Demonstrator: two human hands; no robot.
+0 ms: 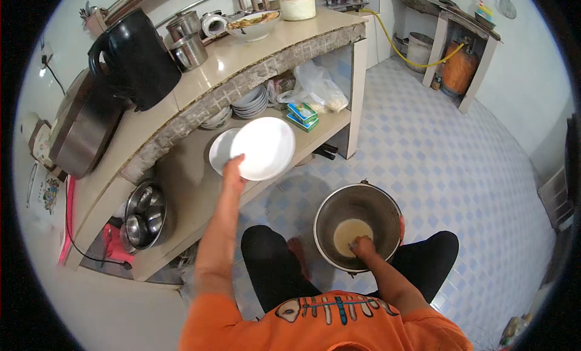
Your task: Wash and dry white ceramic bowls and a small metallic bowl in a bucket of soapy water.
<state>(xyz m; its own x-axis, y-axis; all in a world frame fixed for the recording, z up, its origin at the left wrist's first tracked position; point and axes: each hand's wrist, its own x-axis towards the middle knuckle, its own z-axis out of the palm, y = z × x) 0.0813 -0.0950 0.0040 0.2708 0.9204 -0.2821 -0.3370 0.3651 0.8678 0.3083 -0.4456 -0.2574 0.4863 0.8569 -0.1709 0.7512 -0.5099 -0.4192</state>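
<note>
My left hand point(234, 171) grips the near rim of a white plate point(265, 146) with the thumb on top. The plate is held over the front part of the lower shelf. Partly behind it, a second white plate point(219, 152) shows on the shelf. My right hand point(363, 248) reaches down inside a deep metal pot point(333, 210) between my knees. Cloudy, pale liquid point(347, 230) covers its bottom. The fingers of that hand are curled at the liquid, and whether they hold anything is hidden.
Stacked bowls point(251, 102), small green boxes point(303, 116) and plastic bags point(320, 85) sit on the lower shelf point(190, 183). A basin of metal bowls point(147, 215) stands left. The counter point(218, 60) holds a black kettle point(140, 60). An orange gas cylinder point(459, 69) stands at the back right.
</note>
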